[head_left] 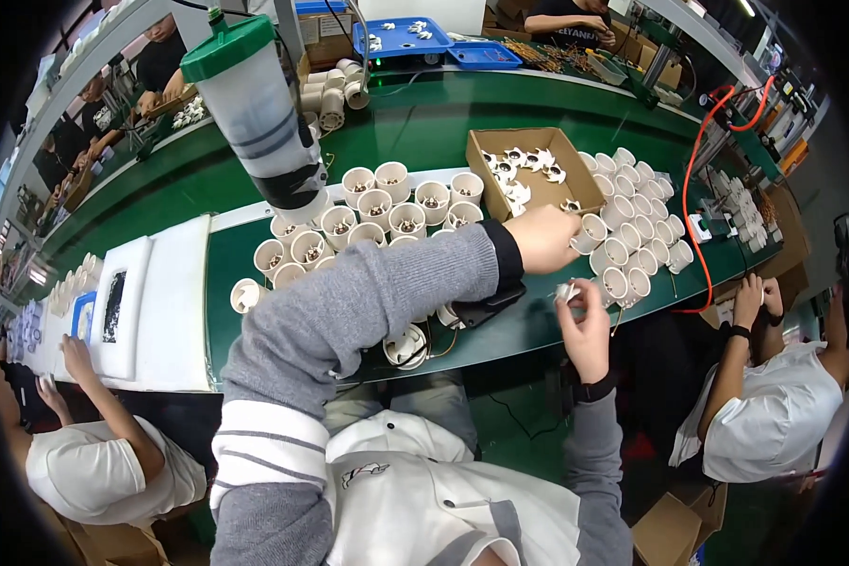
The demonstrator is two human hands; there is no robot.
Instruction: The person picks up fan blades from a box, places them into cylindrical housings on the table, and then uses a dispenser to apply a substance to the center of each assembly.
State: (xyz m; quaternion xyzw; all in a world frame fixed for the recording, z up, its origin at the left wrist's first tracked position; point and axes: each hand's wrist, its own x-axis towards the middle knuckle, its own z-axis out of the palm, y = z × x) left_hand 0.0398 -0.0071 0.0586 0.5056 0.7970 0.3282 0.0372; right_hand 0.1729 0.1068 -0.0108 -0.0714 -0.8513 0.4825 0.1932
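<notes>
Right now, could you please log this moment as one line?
Left hand: beside white cup | right hand: pinching small white part | nearby: cardboard box

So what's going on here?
Someone at the green table holds a small white part in the right hand. The left hand is at a white cup beside the open cardboard box, which holds white finned parts; whether it grips the cup is hard to tell. More white cups stand left of the box, many with small pieces inside.
</notes>
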